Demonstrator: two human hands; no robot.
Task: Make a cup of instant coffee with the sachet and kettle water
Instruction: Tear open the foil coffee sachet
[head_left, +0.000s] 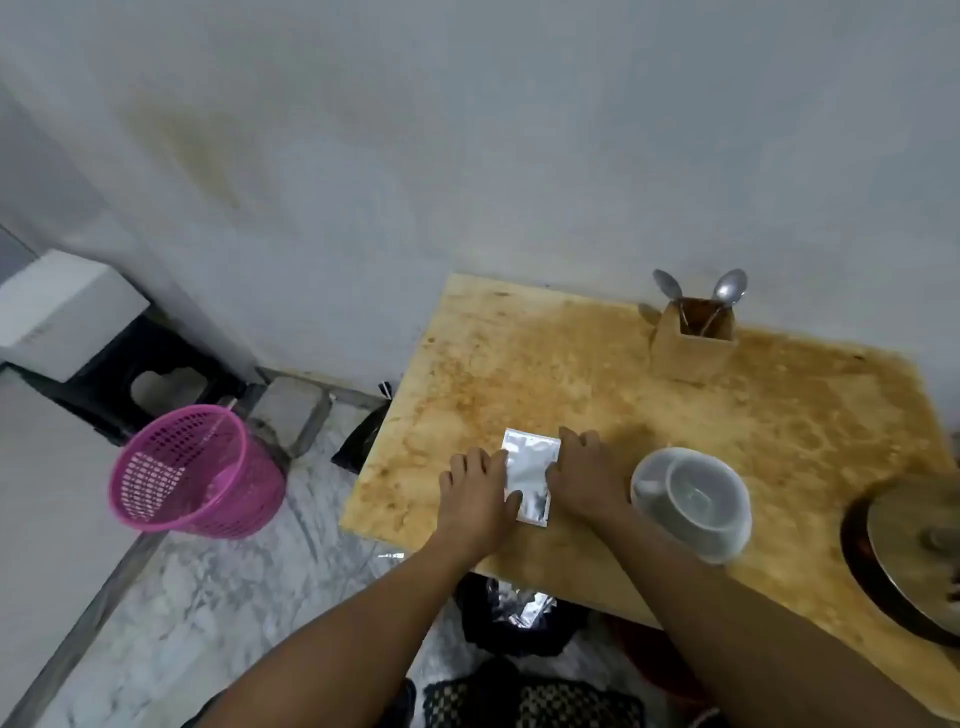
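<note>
A silver foil sachet (529, 470) lies flat on the stained wooden table (519, 364), near its front left edge. My left hand (475, 501) rests on the sachet's left side, fingers spread, thumb over its lower edge. My right hand (584, 475) presses on its right side, fingers also apart. Neither hand has lifted it. Just right of my right hand stands a white cup (698, 499) on a white saucer (644, 488); the cup looks empty. At the far right edge a metal kettle lid (914, 545) shows, partly cut off.
A brown holder (693, 345) with two spoons (730, 288) stands at the table's back by the wall. A pink plastic basket (192, 475) sits on the marble floor to the left. A black bag with foil wrappers (519, 608) lies under the table's front edge.
</note>
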